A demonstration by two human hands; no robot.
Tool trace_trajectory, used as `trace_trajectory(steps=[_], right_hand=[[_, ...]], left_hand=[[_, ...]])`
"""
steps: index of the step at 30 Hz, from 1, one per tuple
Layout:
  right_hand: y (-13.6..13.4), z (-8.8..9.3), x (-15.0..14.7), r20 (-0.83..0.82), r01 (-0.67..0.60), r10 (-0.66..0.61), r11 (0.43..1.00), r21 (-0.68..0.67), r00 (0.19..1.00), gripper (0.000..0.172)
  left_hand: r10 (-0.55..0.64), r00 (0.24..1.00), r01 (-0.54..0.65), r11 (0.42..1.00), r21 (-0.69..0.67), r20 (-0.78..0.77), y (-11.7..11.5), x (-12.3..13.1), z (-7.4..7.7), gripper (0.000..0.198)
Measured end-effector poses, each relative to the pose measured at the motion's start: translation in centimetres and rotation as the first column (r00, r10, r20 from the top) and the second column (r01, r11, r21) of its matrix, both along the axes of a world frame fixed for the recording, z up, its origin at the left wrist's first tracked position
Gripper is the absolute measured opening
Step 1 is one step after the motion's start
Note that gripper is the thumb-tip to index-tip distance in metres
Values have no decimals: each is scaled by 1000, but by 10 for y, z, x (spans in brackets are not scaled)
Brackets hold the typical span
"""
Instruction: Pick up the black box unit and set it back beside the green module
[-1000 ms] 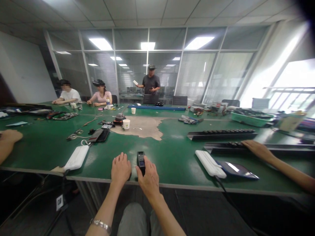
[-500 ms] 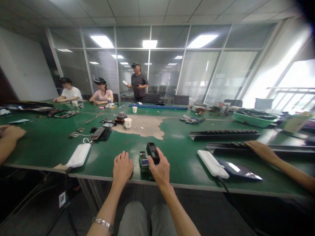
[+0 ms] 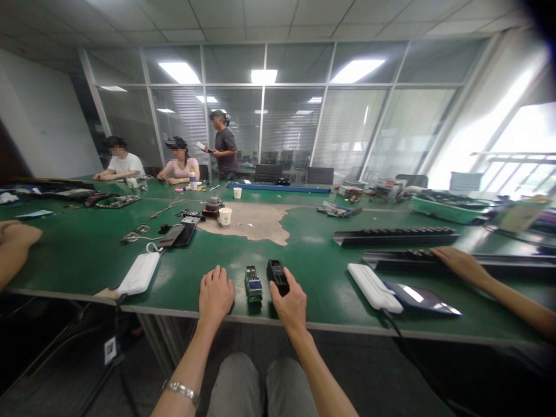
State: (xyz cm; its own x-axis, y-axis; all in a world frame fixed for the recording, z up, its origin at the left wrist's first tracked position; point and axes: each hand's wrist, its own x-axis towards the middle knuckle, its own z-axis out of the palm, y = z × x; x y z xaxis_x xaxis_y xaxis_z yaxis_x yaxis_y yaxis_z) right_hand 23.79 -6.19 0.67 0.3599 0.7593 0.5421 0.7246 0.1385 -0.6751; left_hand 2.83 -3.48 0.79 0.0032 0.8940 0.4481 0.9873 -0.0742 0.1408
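My left hand (image 3: 216,294) lies flat on the green table near its front edge, palm down, with nothing in it. Just right of it rests a small green circuit board (image 3: 253,285) with a little display and stacked parts, touched by neither hand. My right hand (image 3: 290,301) has its thumb and fingers around the sides of a black plastic housing (image 3: 276,271), a long hollow shell with openings in its top. This housing sits beside the circuit board, and its near end is partly hidden by my hand.
A white power bank (image 3: 138,273) lies left, another white device (image 3: 374,289) right beside a dark glossy tablet (image 3: 423,300). Paper cups (image 3: 225,216) stand farther back. At right, another person's hand (image 3: 458,263) touches a black rail (image 3: 504,266); another person's hands (image 3: 19,237) are at left.
My right hand has moved the black housing rightward and toward me, away from the circuit board. My left hand stays put. The standing person at the back has moved left.
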Motion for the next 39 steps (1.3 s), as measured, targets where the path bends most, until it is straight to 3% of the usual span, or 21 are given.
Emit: trace_trajectory(steps=[15, 28, 39], right_hand=[[4, -16, 1, 77, 12, -21, 994, 107, 997, 58], [4, -14, 3, -45, 3, 5, 986, 170, 999, 49], [6, -15, 6, -133, 4, 21, 982, 187, 991, 53]], left_hand=[[1, 1000, -1, 1000, 2, 8, 0, 0, -2, 43], [-35, 997, 36, 999, -2, 68, -3, -2, 0, 41], [-37, 996, 38, 999, -15, 81, -4, 0, 2, 40]])
